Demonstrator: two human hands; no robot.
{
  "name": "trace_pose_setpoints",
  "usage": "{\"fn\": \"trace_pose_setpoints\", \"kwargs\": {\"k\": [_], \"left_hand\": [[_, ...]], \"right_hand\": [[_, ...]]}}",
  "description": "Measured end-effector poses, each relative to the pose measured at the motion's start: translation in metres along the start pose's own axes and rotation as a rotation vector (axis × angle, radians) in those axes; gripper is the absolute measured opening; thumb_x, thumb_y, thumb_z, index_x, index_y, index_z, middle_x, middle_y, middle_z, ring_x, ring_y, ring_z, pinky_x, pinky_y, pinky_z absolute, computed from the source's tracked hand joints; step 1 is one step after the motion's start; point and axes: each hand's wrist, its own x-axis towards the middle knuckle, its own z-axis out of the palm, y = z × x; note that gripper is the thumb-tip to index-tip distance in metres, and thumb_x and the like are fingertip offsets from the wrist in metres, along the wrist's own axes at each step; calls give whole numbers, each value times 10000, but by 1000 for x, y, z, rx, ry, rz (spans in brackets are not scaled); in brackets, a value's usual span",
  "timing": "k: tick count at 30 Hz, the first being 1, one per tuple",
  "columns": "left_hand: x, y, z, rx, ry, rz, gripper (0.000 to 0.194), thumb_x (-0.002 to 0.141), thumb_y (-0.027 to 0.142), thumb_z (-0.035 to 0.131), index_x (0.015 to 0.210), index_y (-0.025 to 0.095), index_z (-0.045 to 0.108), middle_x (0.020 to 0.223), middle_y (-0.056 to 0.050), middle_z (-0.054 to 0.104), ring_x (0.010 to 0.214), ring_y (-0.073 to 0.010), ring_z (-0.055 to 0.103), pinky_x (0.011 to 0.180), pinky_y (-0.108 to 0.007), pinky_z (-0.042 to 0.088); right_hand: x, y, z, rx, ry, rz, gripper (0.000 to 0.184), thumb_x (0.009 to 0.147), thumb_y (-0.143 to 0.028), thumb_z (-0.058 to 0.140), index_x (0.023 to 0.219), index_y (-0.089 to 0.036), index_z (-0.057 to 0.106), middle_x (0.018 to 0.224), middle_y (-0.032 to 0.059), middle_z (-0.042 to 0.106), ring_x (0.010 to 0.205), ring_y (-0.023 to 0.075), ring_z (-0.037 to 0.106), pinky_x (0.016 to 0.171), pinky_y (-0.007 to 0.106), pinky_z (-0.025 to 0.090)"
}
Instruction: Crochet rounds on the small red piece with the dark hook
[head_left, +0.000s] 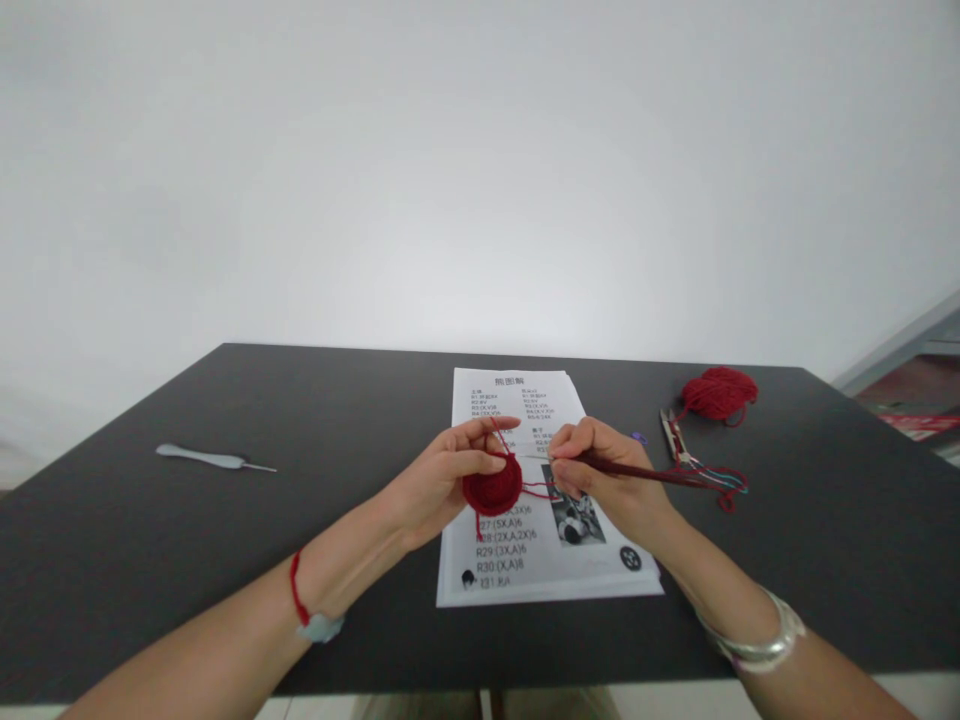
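Note:
A round red crochet piece point(493, 488) is pinched between the thumb and fingers of my left hand point(442, 470). Red yarn runs over the raised left index finger, and a short tail hangs below the piece. My right hand point(600, 465) grips a crochet hook point(637, 472) with a dark red handle, much like a pen. Its thin metal shaft points left, with the tip close to the edge of the crochet piece; whether it sits in a stitch I cannot tell. A strand of red yarn stretches from the piece toward the right hand.
Under both hands lies a printed pattern sheet point(491, 590) on the dark table point(337, 400). A grey-handled hook point(206, 458) rests at the left. On the right are a red yarn ball point(720, 393), small scissors point(670, 436) and a purple stitch marker point(639, 437).

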Motion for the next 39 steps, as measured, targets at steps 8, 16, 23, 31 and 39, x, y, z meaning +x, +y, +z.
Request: {"fn": "trace_pose_setpoints", "kwargs": {"k": [8,16,23,31,39], "left_hand": [[-1,6,-4,64,-116,-52,382,600,66,682,976,129,680,705,20,553,587,-65,480,541,-215,332],[-3,-8,8,346,100,303,353,692,132,677,1034,165,593,662,52,551,611,-99,503,608,-247,382],[-3,-13,7,217,119,245,370,686,149,713,1034,160,589,680,39,572,625,-102,527,623,-252,400],[-4,-11,8,183,111,231,376,677,121,711,1036,160,605,708,32,597,650,-97,532,639,-243,403],[-5,-9,8,177,116,232,397,666,131,722,1049,166,623,697,26,612,638,-102,538,642,-246,404]], "right_hand": [[3,-14,-4,157,-85,121,122,741,-134,720,725,-186,611,677,-26,597,478,60,472,433,191,351],[7,-5,16,463,11,273,135,769,-212,706,738,-189,577,614,-31,626,492,87,530,496,246,531],[7,0,22,460,149,219,152,764,-220,713,711,-189,574,619,-41,626,504,85,532,582,281,585],[6,-2,17,478,122,229,119,768,-197,702,727,-191,590,633,-40,628,517,79,538,579,244,579],[6,-4,14,435,106,208,123,770,-207,703,725,-191,589,604,-48,605,496,72,513,571,232,566]]}}
